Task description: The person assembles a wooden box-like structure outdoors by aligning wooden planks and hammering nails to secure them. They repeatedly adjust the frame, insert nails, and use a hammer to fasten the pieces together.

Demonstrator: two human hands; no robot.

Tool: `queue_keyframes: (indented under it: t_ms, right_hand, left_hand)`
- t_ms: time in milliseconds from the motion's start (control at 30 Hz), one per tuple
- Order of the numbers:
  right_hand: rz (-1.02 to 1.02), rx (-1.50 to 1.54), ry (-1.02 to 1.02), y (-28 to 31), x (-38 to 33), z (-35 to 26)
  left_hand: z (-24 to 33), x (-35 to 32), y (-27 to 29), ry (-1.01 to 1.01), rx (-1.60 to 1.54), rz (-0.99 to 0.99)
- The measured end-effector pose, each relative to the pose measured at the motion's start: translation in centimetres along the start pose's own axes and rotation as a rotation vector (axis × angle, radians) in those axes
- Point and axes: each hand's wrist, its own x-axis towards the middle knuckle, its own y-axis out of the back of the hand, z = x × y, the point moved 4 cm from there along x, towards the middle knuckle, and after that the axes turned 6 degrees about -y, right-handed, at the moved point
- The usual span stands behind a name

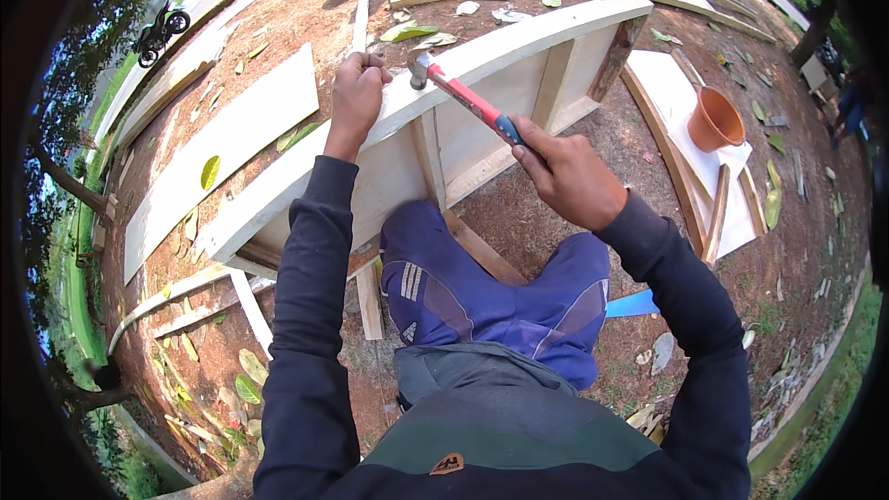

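- Your right hand (567,173) grips the hammer (463,97) low on its red and blue handle; its metal head sits just above the top edge of the white wooden frame (482,56), close to your other hand.
- Your left hand (356,93) is pinched shut at the top edge of the frame, fingers bunched as if steadying a nail; the nail itself is too small to make out.
- Keep that low grip on the handle: it gives you swing, but start with light taps so the fastener seats straight.
- Hold your left fingertips low and to the side of the strike line, since the hammer head is very near them.
- Bring the face down square to the board's edge; a slanted blow would likely bend the nail or dent the pale wood.
- The frame rests tilted on bare ground against your knees (482,278); brace it firmly so it does not bounce.
- An orange pot (713,120) stands on a board to your right, well apart from the swing.
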Motion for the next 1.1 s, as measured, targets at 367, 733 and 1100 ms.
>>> queue_keyframes:
  t_ms: [367, 733, 1100]
  right_hand:
    - [0.202, 0.082, -0.08, 3.1, 1.7, -4.5]
    - [0.274, 0.117, -0.052, 2.3, 1.1, -5.4]
    - [0.21, 0.017, -0.621, -3.7, -14.1, 3.6]
  left_hand:
    - [-0.6, -0.7, 0.8, -0.007, 0.058, 0.004]
    - [-0.5, -1.0, 0.6, -0.026, 0.026, 0.03]
    - [-0.7, -0.5, -0.7, -0.233, 0.303, -0.085]
